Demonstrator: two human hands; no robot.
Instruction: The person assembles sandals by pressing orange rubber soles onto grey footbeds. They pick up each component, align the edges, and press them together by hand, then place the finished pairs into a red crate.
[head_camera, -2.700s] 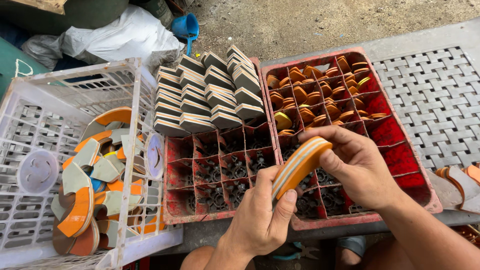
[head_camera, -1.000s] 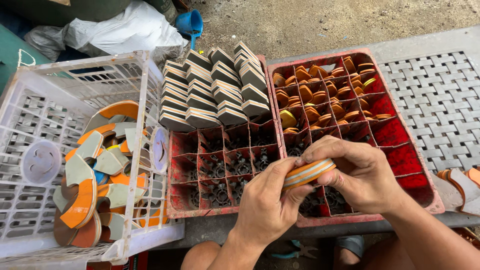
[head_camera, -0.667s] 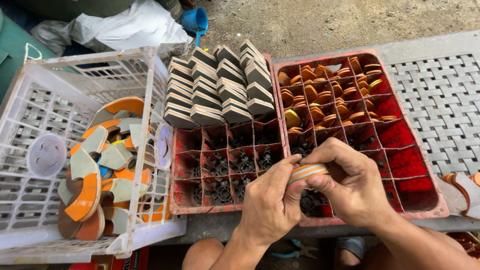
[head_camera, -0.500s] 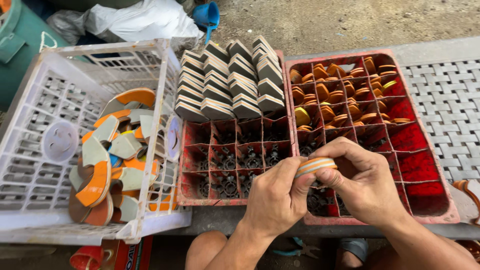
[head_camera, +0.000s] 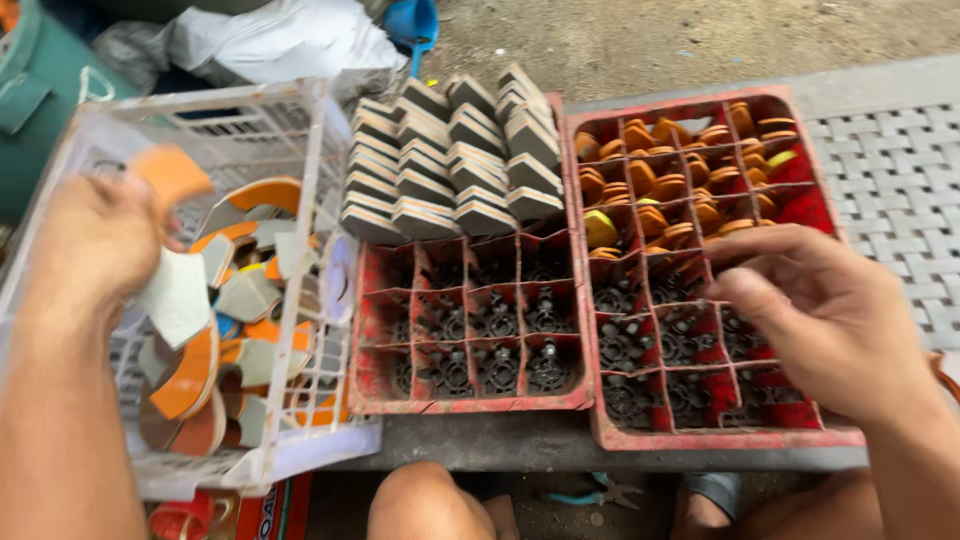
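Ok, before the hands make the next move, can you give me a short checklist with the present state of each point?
1. Left hand is over the white plastic basket: ok.
2. Left hand grips a piece: cannot tell, the picture is blurred there.
3. Right hand holds nothing, fingers loosely curled: ok.
4. Right red crate has empty compartments in its near rows: ok.
5. Left red crate has empty compartments in its near rows: ok.
6. Orange and grey curved pieces are in the basket: ok.
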